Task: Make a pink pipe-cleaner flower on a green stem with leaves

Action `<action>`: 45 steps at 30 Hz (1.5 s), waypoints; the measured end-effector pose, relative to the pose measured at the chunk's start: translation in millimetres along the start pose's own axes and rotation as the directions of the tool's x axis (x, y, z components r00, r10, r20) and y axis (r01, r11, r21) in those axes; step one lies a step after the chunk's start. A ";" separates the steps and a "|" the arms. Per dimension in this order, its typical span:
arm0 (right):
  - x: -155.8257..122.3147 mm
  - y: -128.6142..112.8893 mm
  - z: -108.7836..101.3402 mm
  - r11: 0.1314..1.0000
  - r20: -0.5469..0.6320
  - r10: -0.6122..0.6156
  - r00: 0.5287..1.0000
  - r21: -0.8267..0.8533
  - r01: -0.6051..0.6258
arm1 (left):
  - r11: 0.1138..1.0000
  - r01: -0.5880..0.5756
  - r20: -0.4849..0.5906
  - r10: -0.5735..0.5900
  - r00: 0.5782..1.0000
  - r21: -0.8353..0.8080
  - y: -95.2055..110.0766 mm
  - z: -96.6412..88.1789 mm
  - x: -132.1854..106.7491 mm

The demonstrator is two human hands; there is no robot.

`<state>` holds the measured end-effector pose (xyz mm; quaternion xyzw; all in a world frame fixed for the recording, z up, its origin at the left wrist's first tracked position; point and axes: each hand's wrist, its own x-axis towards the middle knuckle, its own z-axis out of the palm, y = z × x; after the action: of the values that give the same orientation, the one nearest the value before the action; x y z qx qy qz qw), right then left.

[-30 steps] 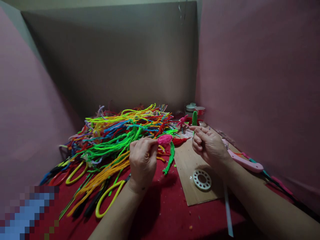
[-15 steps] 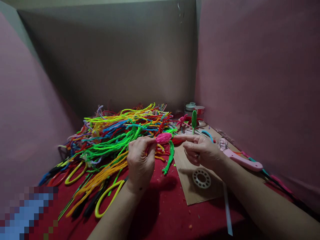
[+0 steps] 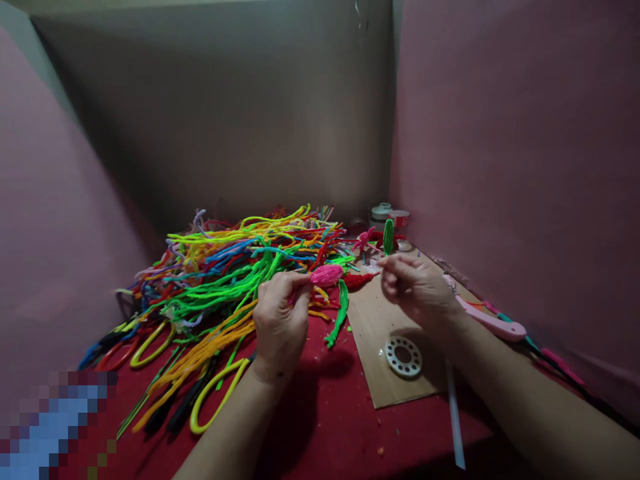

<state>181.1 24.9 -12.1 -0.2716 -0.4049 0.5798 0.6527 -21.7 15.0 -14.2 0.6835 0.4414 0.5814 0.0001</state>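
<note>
In my left hand [image 3: 283,317], pinched between thumb and fingers, is a pink pipe-cleaner petal [image 3: 327,275]. My right hand [image 3: 417,287] is closed in a pinch to the right of the petal, apart from it, above a board. What it holds, if anything, is too small to make out. Just behind its fingertips an upright green pipe-cleaner leaf [image 3: 389,235] shows, its lower part hidden. Between the hands lie a red pipe-cleaner piece [image 3: 359,283] and a bent green pipe-cleaner piece [image 3: 341,315].
A heap of coloured pipe cleaners [image 3: 235,273] covers the left. Yellow-handled scissors [image 3: 200,403] lie before it. A white ring with holes [image 3: 389,360] rests on the brown board [image 3: 370,360]. At right are a pink-handled tool [image 3: 493,325] and a translucent glue stick [image 3: 455,420].
My right hand has moved away from the pink petal, slightly right and up, and its extended finger has drawn into a pinch. My left hand stays nearly still with the petal.
</note>
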 end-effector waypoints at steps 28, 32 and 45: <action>-15.3 9.7 10.9 0.745 0.179 -0.273 0.945 -0.583 0.325 | 0.862 0.404 0.314 -0.309 0.897 -0.306 4.1 7.4 -1.6; -16.6 13.1 10.8 0.648 0.215 -0.326 0.920 -0.658 0.384 | 0.878 0.388 0.313 -0.298 0.902 -0.282 4.5 7.6 -3.5; -13.7 5.1 7.2 0.761 0.000 -0.400 0.916 -0.558 0.332 | 0.774 0.522 0.304 -0.432 0.849 -0.358 3.0 6.7 2.9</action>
<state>172.3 11.5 -15.5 -0.3959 -0.5589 0.2834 0.6712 -14.7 18.3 -12.5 0.5870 0.4602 0.5707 0.3434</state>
